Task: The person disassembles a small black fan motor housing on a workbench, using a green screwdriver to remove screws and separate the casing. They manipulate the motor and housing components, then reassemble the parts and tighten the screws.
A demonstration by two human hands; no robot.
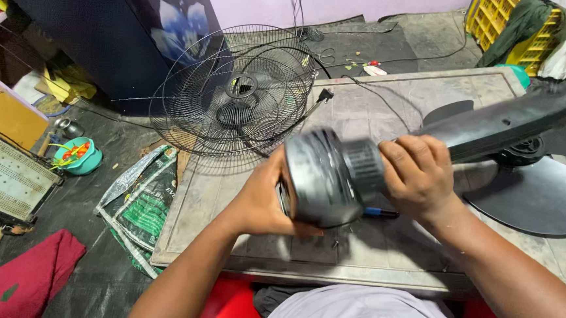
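Observation:
A grey fan motor head (324,174) on a dark stand arm (508,120) is held over the low grey table (391,100). My left hand (261,200) grips the front of the motor from the left and below. From the right, my right hand (416,177) wraps around the motor's rear housing where it meets the arm. The motor looks blurred from motion. A blue-tipped pen-like tool (381,213) lies on the table under my right hand.
Black wire fan guards (241,97) lean at the table's far left edge. Black fan blades (543,194) lie at the right. On the floor sit a teal bowl (79,156), a breadboard (3,178), a green sack (143,203), red cloth (20,277) and a yellow crate (494,18).

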